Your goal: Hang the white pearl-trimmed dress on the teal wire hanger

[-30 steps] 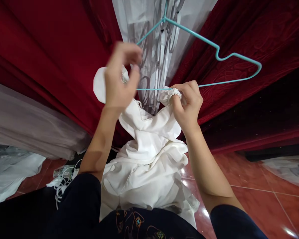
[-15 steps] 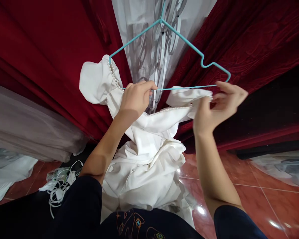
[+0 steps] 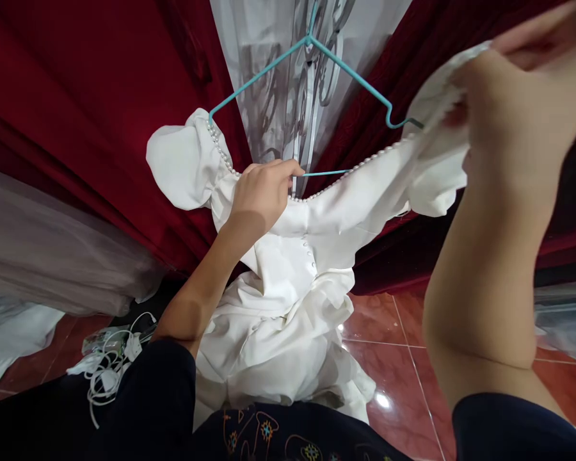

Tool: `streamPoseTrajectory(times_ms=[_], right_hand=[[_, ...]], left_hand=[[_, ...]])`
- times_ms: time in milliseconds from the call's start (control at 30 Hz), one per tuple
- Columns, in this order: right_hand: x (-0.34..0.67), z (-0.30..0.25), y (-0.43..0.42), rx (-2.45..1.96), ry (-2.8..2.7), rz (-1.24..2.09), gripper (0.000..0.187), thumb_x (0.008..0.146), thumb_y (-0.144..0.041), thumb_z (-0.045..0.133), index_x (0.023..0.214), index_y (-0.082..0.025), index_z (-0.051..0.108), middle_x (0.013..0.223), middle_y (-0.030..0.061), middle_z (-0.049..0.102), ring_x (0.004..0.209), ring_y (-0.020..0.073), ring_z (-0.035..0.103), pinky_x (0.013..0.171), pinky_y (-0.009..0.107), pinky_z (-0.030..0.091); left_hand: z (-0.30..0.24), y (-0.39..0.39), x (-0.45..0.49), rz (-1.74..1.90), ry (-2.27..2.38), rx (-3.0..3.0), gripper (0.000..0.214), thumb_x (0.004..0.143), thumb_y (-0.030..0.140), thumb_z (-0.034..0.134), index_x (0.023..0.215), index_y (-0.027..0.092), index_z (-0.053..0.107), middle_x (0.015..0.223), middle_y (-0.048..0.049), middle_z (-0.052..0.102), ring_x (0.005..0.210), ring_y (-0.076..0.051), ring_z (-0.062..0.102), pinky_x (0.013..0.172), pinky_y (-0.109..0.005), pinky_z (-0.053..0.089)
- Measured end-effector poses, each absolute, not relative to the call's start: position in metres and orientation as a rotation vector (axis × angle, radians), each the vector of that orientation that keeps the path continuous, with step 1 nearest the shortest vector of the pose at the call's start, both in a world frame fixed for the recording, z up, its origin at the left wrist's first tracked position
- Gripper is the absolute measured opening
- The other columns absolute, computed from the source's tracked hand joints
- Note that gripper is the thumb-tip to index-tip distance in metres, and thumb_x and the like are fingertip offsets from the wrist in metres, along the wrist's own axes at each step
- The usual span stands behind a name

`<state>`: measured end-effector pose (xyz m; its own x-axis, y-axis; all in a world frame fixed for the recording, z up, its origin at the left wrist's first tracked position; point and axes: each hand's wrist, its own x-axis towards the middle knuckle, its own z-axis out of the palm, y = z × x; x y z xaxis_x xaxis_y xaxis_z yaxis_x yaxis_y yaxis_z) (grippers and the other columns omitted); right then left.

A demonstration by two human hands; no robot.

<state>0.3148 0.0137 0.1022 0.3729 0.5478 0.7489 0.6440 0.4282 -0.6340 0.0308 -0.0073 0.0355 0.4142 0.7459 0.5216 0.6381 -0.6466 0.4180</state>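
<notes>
A white dress (image 3: pixel 292 282) with a pearl-trimmed neckline hangs partly on a teal wire hanger (image 3: pixel 345 67). Its left puffed sleeve sits over the hanger's left end. My left hand (image 3: pixel 262 192) is closed around the hanger's bottom bar and the neckline at the middle. My right hand (image 3: pixel 523 96), close to the camera and blurred, grips the dress's right sleeve and holds it up by the hanger's right shoulder. The skirt falls down to my lap.
Dark red curtains (image 3: pixel 77 102) hang on both sides, with a sheer white curtain (image 3: pixel 269 57) between them. A tangle of white cables (image 3: pixel 108 368) lies on the red tiled floor (image 3: pixel 393 358) at lower left. Pale fabric (image 3: pixel 9 333) lies at far left and clear plastic at far right.
My right hand has lifted the right sleeve up and to the right, towards the hanger's right end, stretching the neckline. My left hand has stayed on the bar.
</notes>
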Motion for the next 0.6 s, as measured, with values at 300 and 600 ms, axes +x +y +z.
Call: streamPoseTrajectory(times_ms=[300,600], right_hand=[[0.237,0.036,-0.017,-0.764,-1.579,-0.126,0.018,0.096,-0.013,0.057,0.103,-0.025,0.068,0.100,0.0053,0.070,0.091,0.0182,0.070,0.079,0.036,0.058],[0.221,-0.023,-0.015,-0.879,-1.710,-0.265,0.020,0.104,-0.022,0.053,0.115,-0.030,0.066,0.103,0.0045,0.075,0.096,0.0241,0.067,0.089,0.047,0.050]], left_hand=[[0.032,-0.010,0.029,1.084,1.277,2.585,0.040,0.100,0.004,0.043,0.109,0.024,0.075,0.100,-0.0010,0.080,0.094,-0.022,0.074,0.102,-0.042,0.051],[0.017,-0.016,0.022,1.343,1.148,2.633,0.042,0.110,0.012,0.038,0.128,0.030,0.072,0.137,-0.0029,0.073,0.134,-0.024,0.066,0.131,-0.054,0.040]])
